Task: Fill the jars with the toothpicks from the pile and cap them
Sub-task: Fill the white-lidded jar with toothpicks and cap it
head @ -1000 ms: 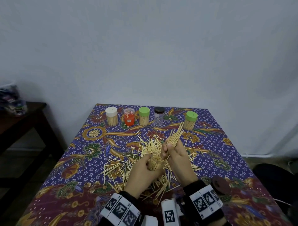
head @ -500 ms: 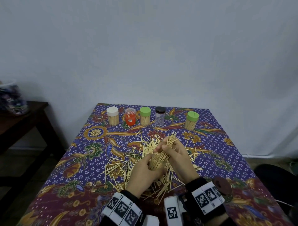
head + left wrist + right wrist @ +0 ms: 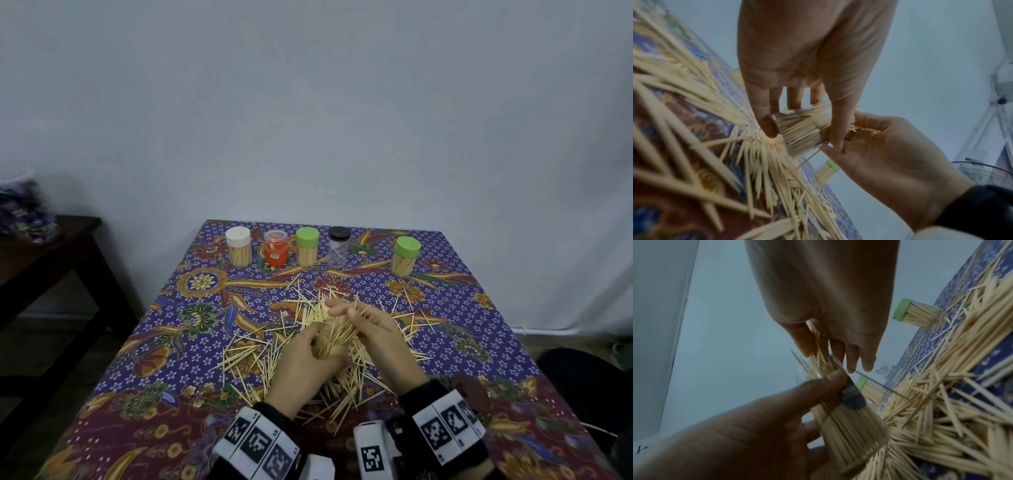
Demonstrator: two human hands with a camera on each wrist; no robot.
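My left hand (image 3: 308, 349) grips a clear jar (image 3: 330, 342) packed with toothpicks, held tilted just above the pile (image 3: 253, 353) at mid-table. My right hand (image 3: 352, 313) lies over the jar's mouth. In the right wrist view its thumb and fingers (image 3: 851, 363) flank a bundle of toothpicks (image 3: 818, 360) that sticks out of the jar (image 3: 849, 426). In the left wrist view my left fingers (image 3: 768, 126) curl round the jar (image 3: 797, 131). A dark brown cap (image 3: 467, 390) lies on the cloth by my right wrist.
Along the table's far edge stand a white-capped jar (image 3: 238, 250), an orange jar (image 3: 275, 251), a green-capped jar (image 3: 307, 246), a black-capped jar (image 3: 338, 246) and another green-capped jar (image 3: 406, 255). A dark side table (image 3: 41, 253) stands to the left.
My right hand has come down with its raised toothpick bundle, which now sits in the jar's mouth. The left hand keeps the jar where it was.
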